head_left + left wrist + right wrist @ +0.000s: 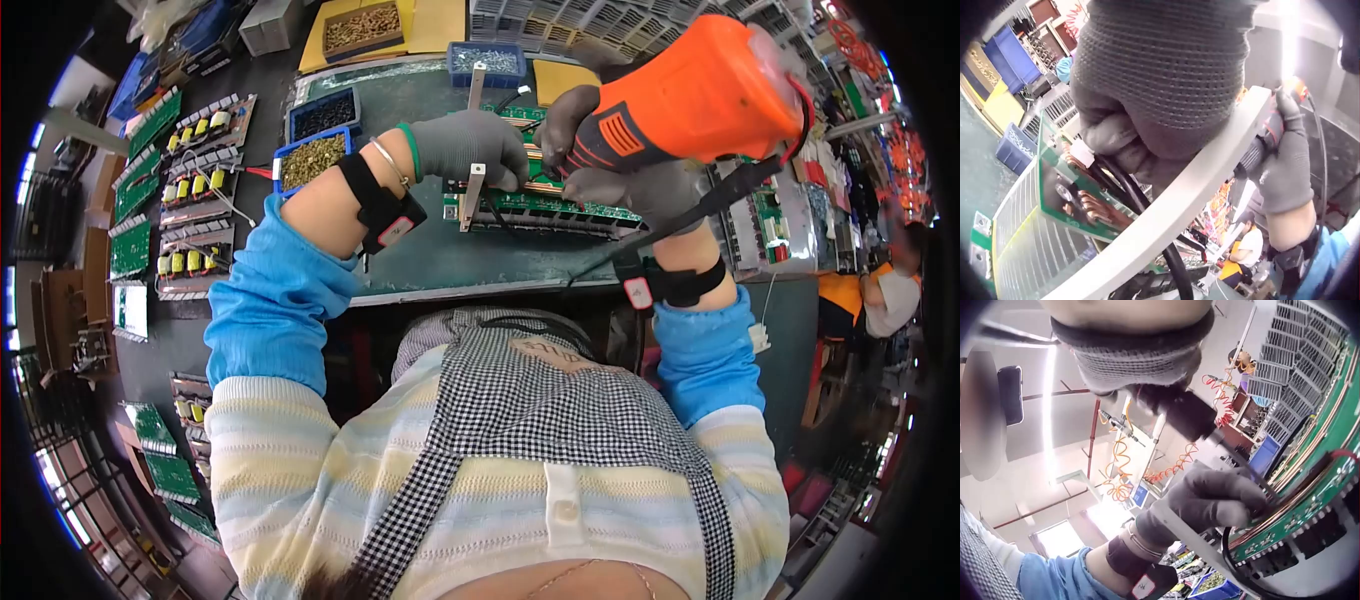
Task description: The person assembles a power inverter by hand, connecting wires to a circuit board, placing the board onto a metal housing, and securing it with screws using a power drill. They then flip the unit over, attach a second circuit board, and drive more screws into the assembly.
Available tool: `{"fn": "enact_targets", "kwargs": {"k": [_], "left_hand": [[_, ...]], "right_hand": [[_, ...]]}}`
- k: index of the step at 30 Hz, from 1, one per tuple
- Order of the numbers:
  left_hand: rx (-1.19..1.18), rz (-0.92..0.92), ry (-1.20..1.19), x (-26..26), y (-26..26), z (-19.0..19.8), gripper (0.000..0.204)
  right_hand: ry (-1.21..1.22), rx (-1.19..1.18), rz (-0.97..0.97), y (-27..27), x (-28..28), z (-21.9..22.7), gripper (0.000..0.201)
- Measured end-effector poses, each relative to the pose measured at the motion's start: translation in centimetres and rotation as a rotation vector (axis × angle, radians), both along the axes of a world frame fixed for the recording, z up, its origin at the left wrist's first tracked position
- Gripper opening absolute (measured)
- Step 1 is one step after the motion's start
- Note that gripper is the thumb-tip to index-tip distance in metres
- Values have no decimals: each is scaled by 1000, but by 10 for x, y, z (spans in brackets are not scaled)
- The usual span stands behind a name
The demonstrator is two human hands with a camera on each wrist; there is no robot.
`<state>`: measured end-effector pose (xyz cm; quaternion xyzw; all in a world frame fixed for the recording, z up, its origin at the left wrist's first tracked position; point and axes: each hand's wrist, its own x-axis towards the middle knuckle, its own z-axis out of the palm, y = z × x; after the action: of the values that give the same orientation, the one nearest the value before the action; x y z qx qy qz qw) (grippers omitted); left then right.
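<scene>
My gloved right hand [655,195] grips an orange electric screwdriver [665,95], tilted over a green circuit board [615,212]. Its metal bit [1244,464] points down at the board, close by the left fingertips. The gloved left hand [465,147] lies over the board's left part with curled fingers [1229,512], holding a black cable [1175,269] that comes out beneath them. A white tag [1082,153] sits on this cable. Upright metal brackets [473,200] stand at the board's left end, one beside the left hand. The left fingertips are partly hidden in the left wrist view.
Blue bins of black pieces [325,117], brassy pieces [312,162] and silvery pieces [487,65] stand behind and left. Boards with yellow components [195,182] line the left side. Another board [772,228] lies right. A seated person [890,300] is farther right.
</scene>
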<state>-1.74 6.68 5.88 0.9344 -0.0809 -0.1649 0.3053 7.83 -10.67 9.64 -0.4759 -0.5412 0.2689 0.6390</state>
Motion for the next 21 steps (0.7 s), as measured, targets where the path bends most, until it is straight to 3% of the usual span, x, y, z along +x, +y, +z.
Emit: {"fn": "enact_targets", "kwargs": {"k": [2,3,4,6,8,10,12,17,21], "left_hand": [[-76,-67,-39,3,5,-11,22],[-113,-100,-63,4,7,-14,22],[-127,-109,-40,7,9,-15,23],[-148,-131,15,11,9,-12,23],[-138,-51,-36,15,7,-8,24],[-43,-41,-182,23,9,-17,25],[36,-140,-198,28,7,-20,25],[32,-250,-141,37,7,-20,25],[26,-260,-53,38,6,-6,24]], "right_hand": [[-89,-72,-15,6,4,1,25],[62,-153,-224,0,-12,12,29],[73,-30,-269,7,-11,7,25],[175,43,-239,9,-7,6,40],[353,-54,-93,-1,-2,16,77],[156,37,-160,-8,-12,35,46],[-1,138,-153,-10,-15,48,40],[221,128,-199,-18,-12,46,50],[79,135,-201,-11,-21,55,51]]}}
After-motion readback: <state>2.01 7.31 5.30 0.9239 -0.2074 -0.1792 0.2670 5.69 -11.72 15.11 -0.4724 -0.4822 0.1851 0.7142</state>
